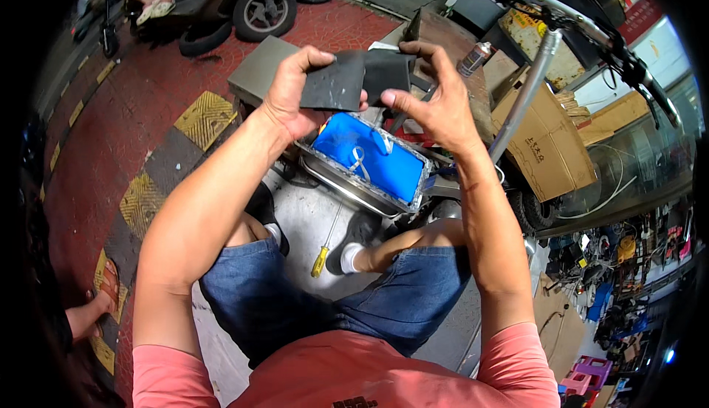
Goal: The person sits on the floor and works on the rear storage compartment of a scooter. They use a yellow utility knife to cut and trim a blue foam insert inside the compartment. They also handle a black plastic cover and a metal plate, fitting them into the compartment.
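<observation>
Raised over a metal box, my left hand (292, 94) grips a dark grey flat pad (332, 83) between thumb and fingers. A darker black pad (388, 73) overlaps its right edge; whether the two are one bent sheet or separate pieces I cannot tell. My right hand (447, 105) pinches the black pad's right side, thumb below and fingers above. Below both hands, a blue wrapped block (369, 158) with white straps sits inside the open metal box (341, 188). On the ground between my feet lies a screwdriver (320, 260) with a yellow handle.
A silver pole with handlebars (546, 50) rises at the right, beside a cardboard box (543, 138). A spray can (474, 59) stands on a worn surface behind my right hand. Parked scooters (255, 9) are at the far left. Another person's foot (109, 290) shows at the left edge.
</observation>
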A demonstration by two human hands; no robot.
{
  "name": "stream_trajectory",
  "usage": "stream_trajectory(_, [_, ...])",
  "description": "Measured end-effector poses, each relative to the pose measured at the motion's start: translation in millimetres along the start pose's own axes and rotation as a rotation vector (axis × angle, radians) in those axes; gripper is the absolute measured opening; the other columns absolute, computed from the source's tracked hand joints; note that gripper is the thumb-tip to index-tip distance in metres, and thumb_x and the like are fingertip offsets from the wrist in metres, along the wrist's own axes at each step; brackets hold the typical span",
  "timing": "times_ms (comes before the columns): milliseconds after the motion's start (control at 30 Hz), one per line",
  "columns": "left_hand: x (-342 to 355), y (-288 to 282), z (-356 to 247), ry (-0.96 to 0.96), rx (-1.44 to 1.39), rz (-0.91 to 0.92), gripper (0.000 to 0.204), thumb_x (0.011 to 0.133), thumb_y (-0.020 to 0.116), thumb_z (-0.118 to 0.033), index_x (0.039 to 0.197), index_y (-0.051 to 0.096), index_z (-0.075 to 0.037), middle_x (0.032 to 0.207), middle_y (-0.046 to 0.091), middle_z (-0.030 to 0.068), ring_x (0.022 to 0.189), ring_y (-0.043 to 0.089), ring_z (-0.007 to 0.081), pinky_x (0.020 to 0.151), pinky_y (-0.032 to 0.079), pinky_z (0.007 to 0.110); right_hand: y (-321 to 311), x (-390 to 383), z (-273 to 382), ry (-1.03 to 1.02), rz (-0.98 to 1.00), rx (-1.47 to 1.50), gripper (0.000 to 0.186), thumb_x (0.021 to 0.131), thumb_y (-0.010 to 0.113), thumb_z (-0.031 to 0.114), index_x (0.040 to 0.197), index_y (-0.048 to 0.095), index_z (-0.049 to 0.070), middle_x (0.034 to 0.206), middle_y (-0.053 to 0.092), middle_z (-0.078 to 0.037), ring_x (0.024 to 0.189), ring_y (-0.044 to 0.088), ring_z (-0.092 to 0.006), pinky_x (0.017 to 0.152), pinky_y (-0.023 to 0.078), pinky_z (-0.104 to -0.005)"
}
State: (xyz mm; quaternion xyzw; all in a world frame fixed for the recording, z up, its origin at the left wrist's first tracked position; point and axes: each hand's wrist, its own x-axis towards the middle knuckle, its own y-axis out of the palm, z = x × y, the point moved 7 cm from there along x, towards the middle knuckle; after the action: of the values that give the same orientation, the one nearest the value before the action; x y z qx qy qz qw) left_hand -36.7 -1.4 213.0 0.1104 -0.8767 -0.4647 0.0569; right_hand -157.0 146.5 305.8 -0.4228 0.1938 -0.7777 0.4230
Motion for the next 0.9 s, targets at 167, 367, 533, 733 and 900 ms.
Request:
stream_trajectory(167, [-2,-29,-20,0.115,-0.058,-0.085,0.050,0.095,0.059,-0.032,0.124,0.066,0.008,0.108,0.075,0.0203,0.083,0.077,0.0347,0.093,0.062,0.054,48,25,-25,0.014,-0.088,0.235,0.042,0.084,0.090,0.019,0.114,0.068,-0.001,0.101,0.077,-0.015,0.096,0.074,-0.0219,0.090,0.057,-0.0370])
stream_trajectory(367, [-11,-109,-53,0.051,0.598,-0.517,0.040,0.098,0.060,-0.029,0.120,0.067,0.004,0.101,0.074,0.0116,0.084,0.074,0.0201,0.076,0.063,0.038,107,64,-81,0.056,-0.042,0.191,0.031,0.092,0.082,0.018,0.112,0.067,-0.001,0.092,0.075,-0.015,0.084,0.071,-0.0174,0.078,0.057,-0.0342])
stream_trajectory(533, [-10,-169,-77,-0.062,1.062,-0.549,0.029,0.101,0.063,-0.023,0.109,0.072,0.003,0.090,0.072,0.0038,0.073,0.067,0.0121,0.066,0.057,0.028,155,84,-155,-0.116,0.286,-0.343,0.029,0.093,0.077,0.019,0.111,0.061,0.003,0.093,0.070,-0.023,0.086,0.070,-0.0430,0.076,0.055,-0.0503])
stream_trajectory(733, [6,-223,-72,-0.239,1.288,-0.452,0.029,0.095,0.065,-0.021,0.103,0.075,0.005,0.083,0.074,0.0071,0.073,0.066,0.0152,0.070,0.054,0.034,222,50,-216,-0.206,0.610,-0.418,0.027,0.082,0.070,0.009,0.109,0.065,0.007,0.108,0.072,-0.018,0.111,0.068,-0.0407,0.091,0.057,-0.0516])
stream_trajectory(900, [32,-226,-48,-0.428,1.399,-0.225,0.023,0.095,0.064,-0.015,0.110,0.076,-0.002,0.083,0.072,0.0049,0.075,0.066,0.0134,0.070,0.054,0.034,255,35,-221,-0.296,0.687,-0.459,0.027,0.080,0.070,0.010,0.107,0.071,0.010,0.106,0.071,-0.010,0.110,0.068,-0.0321,0.095,0.056,-0.0471])
